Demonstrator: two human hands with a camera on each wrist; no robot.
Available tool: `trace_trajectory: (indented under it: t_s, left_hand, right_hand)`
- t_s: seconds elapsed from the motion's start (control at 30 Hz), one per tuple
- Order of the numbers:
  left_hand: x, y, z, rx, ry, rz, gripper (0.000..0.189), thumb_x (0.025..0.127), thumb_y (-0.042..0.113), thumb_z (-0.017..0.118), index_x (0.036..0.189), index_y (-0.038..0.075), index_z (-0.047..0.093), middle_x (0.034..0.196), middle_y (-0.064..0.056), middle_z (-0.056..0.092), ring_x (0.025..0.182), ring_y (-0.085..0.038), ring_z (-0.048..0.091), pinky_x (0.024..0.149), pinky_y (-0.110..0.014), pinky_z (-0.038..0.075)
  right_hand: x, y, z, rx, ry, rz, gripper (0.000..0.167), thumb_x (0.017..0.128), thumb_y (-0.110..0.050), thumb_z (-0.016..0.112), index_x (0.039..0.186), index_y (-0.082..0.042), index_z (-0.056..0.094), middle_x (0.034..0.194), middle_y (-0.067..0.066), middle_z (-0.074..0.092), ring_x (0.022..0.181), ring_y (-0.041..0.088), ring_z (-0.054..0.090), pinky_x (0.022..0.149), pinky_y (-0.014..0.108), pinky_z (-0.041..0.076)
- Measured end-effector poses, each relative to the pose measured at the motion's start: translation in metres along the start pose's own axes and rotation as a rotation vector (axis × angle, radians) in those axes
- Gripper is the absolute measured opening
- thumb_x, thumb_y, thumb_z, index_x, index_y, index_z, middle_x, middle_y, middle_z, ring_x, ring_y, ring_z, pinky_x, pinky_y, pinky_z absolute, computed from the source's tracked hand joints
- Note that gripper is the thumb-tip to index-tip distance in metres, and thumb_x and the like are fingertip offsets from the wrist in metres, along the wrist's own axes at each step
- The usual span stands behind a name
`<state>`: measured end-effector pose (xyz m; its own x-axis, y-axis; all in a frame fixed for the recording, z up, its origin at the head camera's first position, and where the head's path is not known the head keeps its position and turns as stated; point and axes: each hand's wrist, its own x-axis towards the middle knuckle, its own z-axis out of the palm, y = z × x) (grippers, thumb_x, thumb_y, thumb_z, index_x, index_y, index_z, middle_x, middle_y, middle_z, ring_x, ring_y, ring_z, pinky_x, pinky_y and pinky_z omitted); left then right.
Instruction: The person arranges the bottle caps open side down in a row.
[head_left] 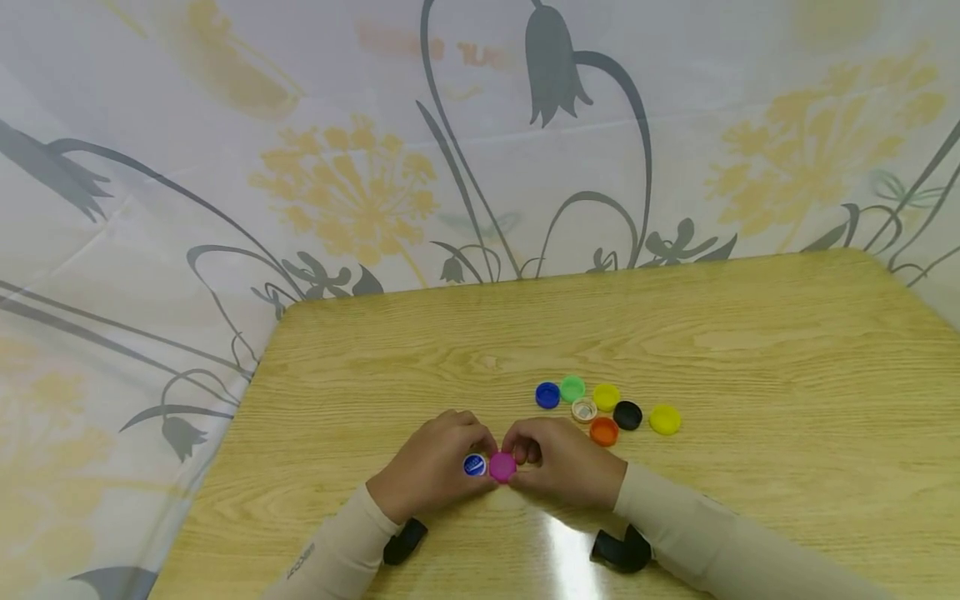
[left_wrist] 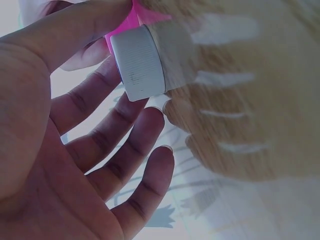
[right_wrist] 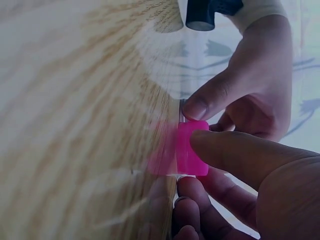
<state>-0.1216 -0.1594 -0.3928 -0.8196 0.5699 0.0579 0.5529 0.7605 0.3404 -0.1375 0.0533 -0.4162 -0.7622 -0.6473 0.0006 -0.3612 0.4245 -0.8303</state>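
Observation:
Two bottle caps sit side by side on the table between my hands. One is a white bottle cap with a blue top [head_left: 475, 465]; its ridged white side shows in the left wrist view. The other, a pink bottle cap [head_left: 502, 467], lies just to its right. My left hand [head_left: 438, 458] holds the blue-and-white cap between thumb and fingers, its thumb tip reaching the pink cap. With thumb and index finger, my right hand [head_left: 566, 458] pinches the pink cap. Its other fingers are curled, and its thumb presses the cap's side in the right wrist view.
Beyond my right hand lies a loose group of caps: blue [head_left: 547, 395], green [head_left: 573, 388], two yellow [head_left: 606, 397], a pale one [head_left: 584, 409], black [head_left: 627, 415] and orange [head_left: 603, 431]. The wooden table [head_left: 360, 358] meets a flower-patterned curtain [head_left: 480, 192] behind.

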Motion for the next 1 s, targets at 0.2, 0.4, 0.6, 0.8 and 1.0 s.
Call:
trace_trajectory:
  t_s: [0.2, 0.4, 0.6, 0.8, 1.0]
  left_hand:
    - [0.0, -0.001, 0.001, 0.006, 0.007, 0.001, 0.02, 0.08, 0.031, 0.084, 0.089, 0.017, 0.073, 0.091, 0.005, 0.067, 0.086, -0.01, 0.058, 0.078, -0.027, 0.05]
    - [0.0, 0.0, 0.001, 0.003, 0.005, 0.002, 0.019, 0.08, 0.03, 0.084, 0.09, 0.017, 0.074, 0.092, 0.005, 0.067, 0.087, -0.01, 0.058, 0.078, -0.027, 0.05]
    - [-0.001, 0.0, -0.005, -0.022, -0.039, -0.019, 0.026, 0.081, 0.038, 0.081, 0.096, 0.018, 0.074, 0.097, 0.006, 0.068, 0.089, -0.01, 0.058, 0.078, -0.027, 0.05]
    - [0.004, -0.001, -0.012, -0.032, -0.063, -0.074, 0.032, 0.093, 0.046, 0.069, 0.102, 0.016, 0.074, 0.099, 0.006, 0.072, 0.091, -0.011, 0.066, 0.081, -0.031, 0.054]
    - [0.024, 0.002, -0.021, -0.031, -0.048, -0.085, 0.024, 0.096, 0.035, 0.067, 0.107, 0.015, 0.073, 0.102, 0.002, 0.073, 0.089, -0.011, 0.067, 0.077, -0.028, 0.055]
  right_hand:
    - [0.0, -0.001, -0.001, 0.002, 0.001, 0.002, 0.011, 0.088, -0.022, 0.077, 0.093, -0.017, 0.068, 0.078, -0.011, 0.062, 0.07, 0.005, 0.055, 0.065, 0.021, 0.049]
    - [0.0, -0.001, -0.001, -0.005, 0.001, 0.004, 0.012, 0.088, -0.021, 0.077, 0.094, -0.017, 0.068, 0.079, -0.011, 0.061, 0.071, 0.004, 0.055, 0.065, 0.021, 0.049]
    - [-0.003, 0.0, -0.005, 0.011, -0.02, -0.012, 0.022, 0.087, -0.018, 0.076, 0.105, -0.01, 0.065, 0.086, -0.005, 0.062, 0.077, 0.007, 0.057, 0.07, 0.022, 0.051]
    - [-0.005, -0.001, -0.024, -0.111, 0.1, -0.067, 0.018, 0.091, -0.015, 0.073, 0.106, -0.008, 0.067, 0.096, 0.0, 0.066, 0.087, 0.012, 0.059, 0.078, 0.028, 0.053]
    - [-0.003, 0.002, -0.045, -0.333, 0.288, -0.093, 0.015, 0.088, -0.014, 0.077, 0.099, -0.009, 0.071, 0.095, 0.001, 0.068, 0.091, 0.02, 0.062, 0.082, 0.037, 0.055]
